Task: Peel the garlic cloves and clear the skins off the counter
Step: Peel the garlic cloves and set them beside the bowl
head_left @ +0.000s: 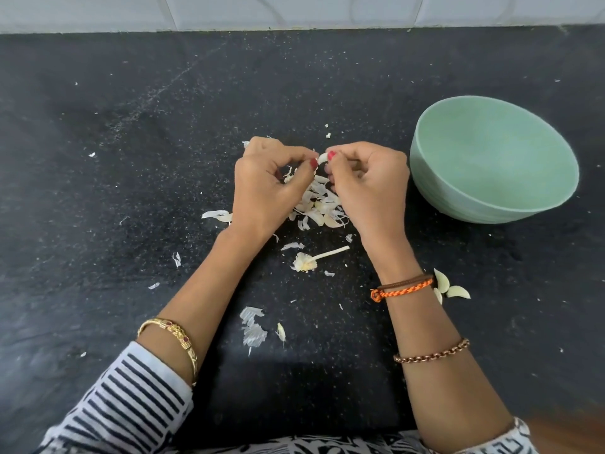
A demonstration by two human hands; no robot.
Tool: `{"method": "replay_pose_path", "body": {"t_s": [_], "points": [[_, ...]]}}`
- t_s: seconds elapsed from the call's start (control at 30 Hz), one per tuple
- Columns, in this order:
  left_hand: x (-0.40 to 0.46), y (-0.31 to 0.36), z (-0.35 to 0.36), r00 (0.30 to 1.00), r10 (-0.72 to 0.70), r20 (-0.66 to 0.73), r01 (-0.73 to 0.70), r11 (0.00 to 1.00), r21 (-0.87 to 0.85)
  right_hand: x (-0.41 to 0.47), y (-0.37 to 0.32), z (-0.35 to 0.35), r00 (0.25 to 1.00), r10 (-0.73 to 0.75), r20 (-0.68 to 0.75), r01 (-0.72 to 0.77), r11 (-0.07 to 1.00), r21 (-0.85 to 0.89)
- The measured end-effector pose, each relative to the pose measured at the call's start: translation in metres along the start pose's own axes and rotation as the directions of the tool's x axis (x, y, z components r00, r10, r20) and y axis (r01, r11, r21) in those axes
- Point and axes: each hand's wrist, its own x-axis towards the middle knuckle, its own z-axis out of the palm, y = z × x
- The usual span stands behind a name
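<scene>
Both hands meet above the middle of the black counter [131,158]. My right hand [366,185] pinches a pale garlic clove [322,157] between thumb and fingers. My left hand [268,185] pinches at the clove's skin from the left. Beneath the hands lies a pile of garlic skins and cloves [319,208]. Nearer me lies the bare garlic stem with its root base [314,258]. Peeled cloves [450,286] lie beside my right wrist. Loose skin flakes [252,327] are scattered near the front.
A light green bowl [458,191], nothing seen inside it, stands on the counter just right of my right hand. A white tiled wall [294,11] runs along the counter's back edge. Small skin scraps dot the counter to the left.
</scene>
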Motion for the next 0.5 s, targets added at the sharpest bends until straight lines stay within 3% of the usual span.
{"method": "replay_pose_path", "body": {"t_s": [0.2, 0.33, 0.5], "points": [[0.0017, -0.005, -0.0004, 0.982, 0.186, 0.02, -0.186, 0.973, 0.133, 0.0, 0.0025, 0.0011, 0.998, -0.059, -0.01, 0.058, 0.994, -0.097], [0.0022, -0.0076, 0.0018, 0.935, 0.353, 0.024, -0.348, 0.904, 0.248, -0.0004, 0.0019, 0.0013, 1.0, -0.012, 0.006, 0.013, 0.993, -0.117], [0.004, -0.0097, 0.0028, 0.901, 0.432, 0.04, -0.422, 0.851, 0.311, -0.001, 0.0004, 0.0, 0.999, 0.043, 0.018, -0.042, 0.995, -0.086]]}}
